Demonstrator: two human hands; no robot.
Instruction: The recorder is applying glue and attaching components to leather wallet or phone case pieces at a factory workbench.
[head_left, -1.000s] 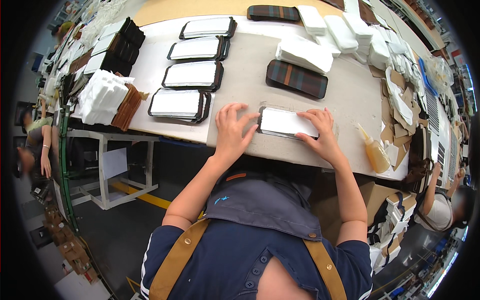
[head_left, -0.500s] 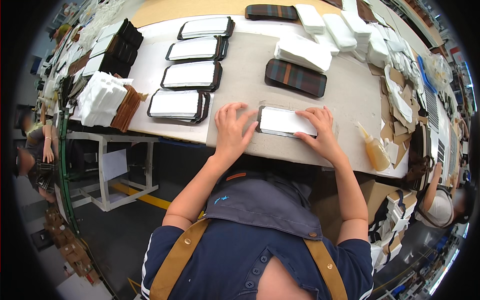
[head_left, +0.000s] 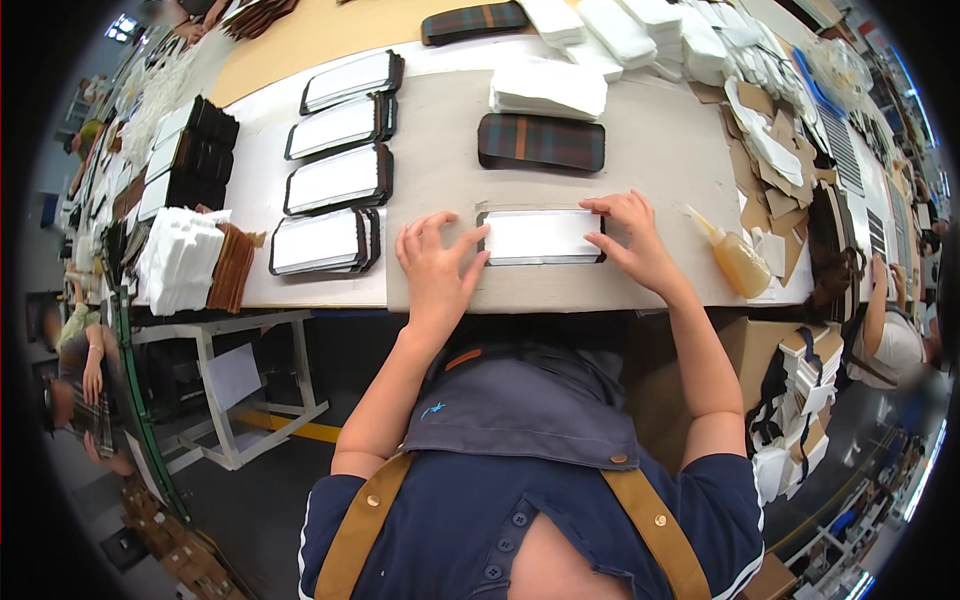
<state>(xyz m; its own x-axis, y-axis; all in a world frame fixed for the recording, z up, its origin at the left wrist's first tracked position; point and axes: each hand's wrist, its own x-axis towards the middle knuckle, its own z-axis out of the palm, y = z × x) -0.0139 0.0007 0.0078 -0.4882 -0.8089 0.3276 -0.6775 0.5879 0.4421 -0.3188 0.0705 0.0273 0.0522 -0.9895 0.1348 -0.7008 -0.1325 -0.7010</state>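
Note:
A white rectangular panel (head_left: 545, 236) lies flat before me on a dark rounded-corner backing that shows as a thin border. My left hand (head_left: 440, 265) is at its left end, fingers spread, the thumb and index tips close to the edge. At the opposite end my right hand (head_left: 630, 242) rests with thumb and fingers apart, their tips touching the panel's right edge. Beyond the panel lies a dark plaid piece (head_left: 541, 142) with rounded corners. Behind that sits a stack of white pads (head_left: 548, 90).
Several stacks of white-topped dark pieces (head_left: 318, 243) line the left side. Further left are white pads (head_left: 183, 262) and brown pieces (head_left: 232, 268). A bottle of amber liquid (head_left: 741, 264) lies to the right, beside cardboard scraps (head_left: 765, 170). Other people work at both sides.
My right hand has shifted from over the panel to its right edge. The left hand stays at the left end. The whole view has turned slightly.

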